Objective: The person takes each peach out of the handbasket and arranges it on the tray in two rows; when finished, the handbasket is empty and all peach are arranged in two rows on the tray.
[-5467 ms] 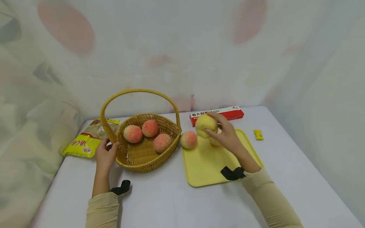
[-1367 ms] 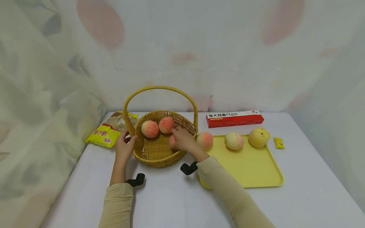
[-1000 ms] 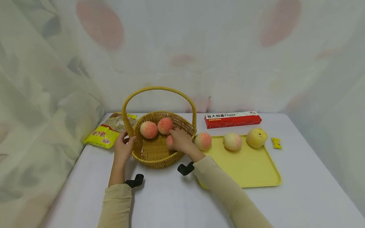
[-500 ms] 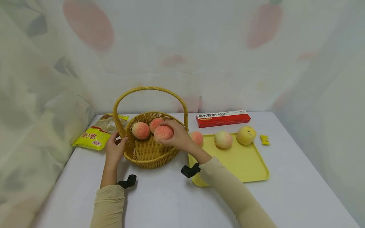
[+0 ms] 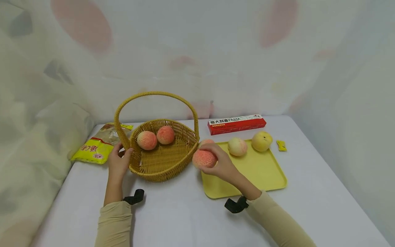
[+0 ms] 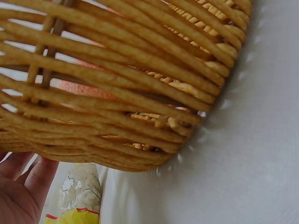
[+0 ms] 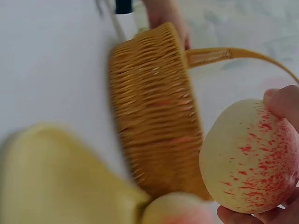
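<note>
My right hand (image 5: 223,165) grips a pink-and-cream peach (image 5: 204,159) between thumb and fingers, held over the left edge of the yellow tray (image 5: 253,178). In the right wrist view the held peach (image 7: 250,158) shows red speckles. My left hand (image 5: 118,159) holds the left rim of the wicker basket (image 5: 163,175), at the foot of its handle. Two peaches (image 5: 146,140) lie in the basket. On the tray's back edge sit a pale peach (image 5: 237,146) and a yellow one (image 5: 262,141). Another peach (image 5: 206,142) at the tray's back left corner is partly hidden by my right hand.
Behind the tray lies a red and white pasta box (image 5: 237,124). A small yellow packet (image 5: 281,145) is right of the tray. Left of the basket rests a yellow and clear food bag (image 5: 98,145). Printed cloth (image 5: 185,51) hangs behind the white table.
My right hand has lifted a peach out of the basket and carried it right to the tray's edge. Earlier it set the yellow peach on the tray. My left hand stays at the basket.
</note>
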`<state>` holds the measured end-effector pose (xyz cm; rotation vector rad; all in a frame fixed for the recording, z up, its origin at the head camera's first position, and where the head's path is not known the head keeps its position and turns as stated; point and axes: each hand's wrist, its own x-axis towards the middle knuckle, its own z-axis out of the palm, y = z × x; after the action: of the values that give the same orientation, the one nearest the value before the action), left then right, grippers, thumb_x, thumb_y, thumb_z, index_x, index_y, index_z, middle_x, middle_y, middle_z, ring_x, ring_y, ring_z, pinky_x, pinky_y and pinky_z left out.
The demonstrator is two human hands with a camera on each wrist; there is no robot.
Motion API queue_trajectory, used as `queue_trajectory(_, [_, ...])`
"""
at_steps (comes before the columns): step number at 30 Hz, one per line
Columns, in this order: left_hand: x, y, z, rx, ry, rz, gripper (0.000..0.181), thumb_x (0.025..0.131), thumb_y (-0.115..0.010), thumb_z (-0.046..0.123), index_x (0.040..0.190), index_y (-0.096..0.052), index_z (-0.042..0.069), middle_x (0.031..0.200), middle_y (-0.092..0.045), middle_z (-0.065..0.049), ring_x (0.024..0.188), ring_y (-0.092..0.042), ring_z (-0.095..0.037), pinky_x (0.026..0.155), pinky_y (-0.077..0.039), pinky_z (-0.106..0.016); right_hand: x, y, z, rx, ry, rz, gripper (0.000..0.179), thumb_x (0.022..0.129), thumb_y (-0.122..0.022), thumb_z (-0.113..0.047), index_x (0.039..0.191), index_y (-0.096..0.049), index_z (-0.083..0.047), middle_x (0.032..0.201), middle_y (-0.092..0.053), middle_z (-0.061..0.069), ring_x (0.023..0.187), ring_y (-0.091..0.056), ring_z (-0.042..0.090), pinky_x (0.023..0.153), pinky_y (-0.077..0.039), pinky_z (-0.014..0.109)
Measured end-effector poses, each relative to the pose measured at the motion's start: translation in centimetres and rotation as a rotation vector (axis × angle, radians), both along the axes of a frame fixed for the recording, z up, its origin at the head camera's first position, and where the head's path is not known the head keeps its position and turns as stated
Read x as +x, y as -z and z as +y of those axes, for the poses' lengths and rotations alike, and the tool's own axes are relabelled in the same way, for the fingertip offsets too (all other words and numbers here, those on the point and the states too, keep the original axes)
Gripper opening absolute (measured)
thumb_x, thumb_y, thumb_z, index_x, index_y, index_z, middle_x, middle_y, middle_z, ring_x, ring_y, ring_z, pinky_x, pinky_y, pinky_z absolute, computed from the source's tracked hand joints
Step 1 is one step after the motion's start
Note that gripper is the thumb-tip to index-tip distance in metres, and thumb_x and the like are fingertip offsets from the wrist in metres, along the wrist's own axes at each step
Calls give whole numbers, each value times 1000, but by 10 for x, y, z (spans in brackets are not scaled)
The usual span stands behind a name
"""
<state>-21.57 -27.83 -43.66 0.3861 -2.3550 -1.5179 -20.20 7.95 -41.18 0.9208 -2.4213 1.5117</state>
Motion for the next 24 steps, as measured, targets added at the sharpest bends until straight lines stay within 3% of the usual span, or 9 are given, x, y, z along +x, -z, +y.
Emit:
queue_trajectory(6, [1,2,-1,-1,3,40,47,94,-53,23,137,-42,10,135,-46,-11,109,-51,-26,72,-43,-12,15,32,21,87,-1,-15,54,70,-81,-20,118,-57,-16,119,-54,-5,110,-48,10,93,-43,33])
queue_trajectory(11, [3,3,0,-4,13,40,47,94,-53,21,137,-42,9,134,-47,-12,108,-52,-26,70,-42,-9,24,52,29,144,-31,39,51,71,-79,-22,116,-57,-15,120,-53,-2,111,-48,12,91,-45,36])
queue_trajectory(17, [3,3,0,0,11,55,47,94,-52,22,137,-42,9,134,-46,-13,108,-51,-26,70,-43,-9,31,57,31,223,-26,139,53,68,-80,-19,115,-58,-13,122,-51,9,115,-46,15,91,-44,38])
queue_trajectory(24, [1,2,-1,-11,5,70,46,93,-54,21,136,-44,9,132,-48,-12,105,-53,-25,68,-43,-8,40,58,34,318,-19,237,60,67,-82,-23,120,-55,-17,128,-47,8,118,-43,19,90,-45,38])
